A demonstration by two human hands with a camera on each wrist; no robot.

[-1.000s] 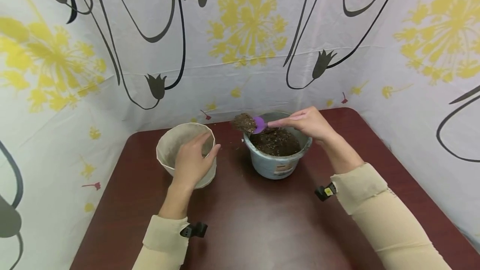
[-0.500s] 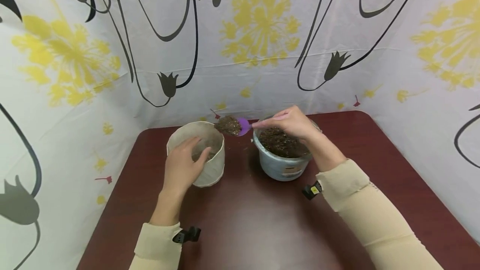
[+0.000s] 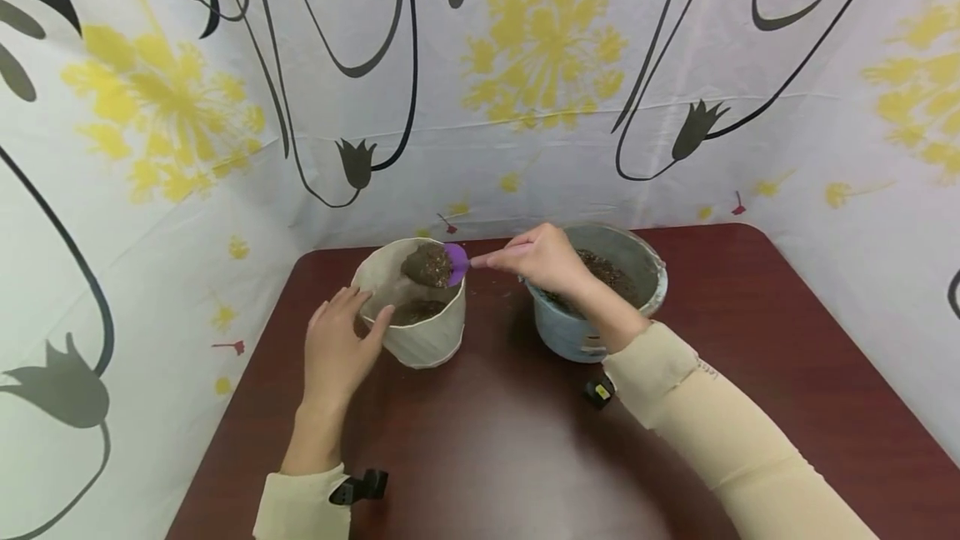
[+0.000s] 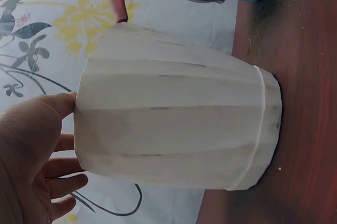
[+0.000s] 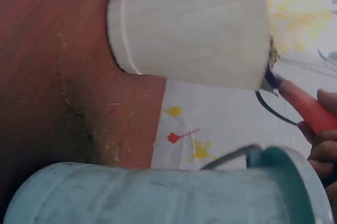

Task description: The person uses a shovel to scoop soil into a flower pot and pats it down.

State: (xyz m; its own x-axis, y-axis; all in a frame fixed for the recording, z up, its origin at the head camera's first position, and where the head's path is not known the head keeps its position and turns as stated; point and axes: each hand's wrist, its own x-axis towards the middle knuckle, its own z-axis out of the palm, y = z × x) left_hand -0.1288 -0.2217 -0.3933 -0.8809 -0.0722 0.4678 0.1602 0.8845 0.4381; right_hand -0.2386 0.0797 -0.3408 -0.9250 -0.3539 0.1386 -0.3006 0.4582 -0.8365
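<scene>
Purple trowel [image 3: 457, 265], probably light and stiff; best held by the handle [image 3: 482, 262].
Right hand [image 3: 543, 258] grips it, crumbly soil [image 3: 429, 265] liable to spill; left hand [image 3: 333, 350] spreads at the pot [image 3: 423, 345].

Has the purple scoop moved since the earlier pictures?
Yes: in the head view, the purple scoop has moved left, away from the blue bucket and over the white pot.

No word, brand or number is legible in any view. Right of centre in the head view, the small label [image 3: 594, 347] on the blue bucket [image 3: 558, 330] is too small to make out, and the yellow mark [image 3: 602, 392] on the black wrist device [image 3: 590, 391] just below shows no readable print.
</scene>
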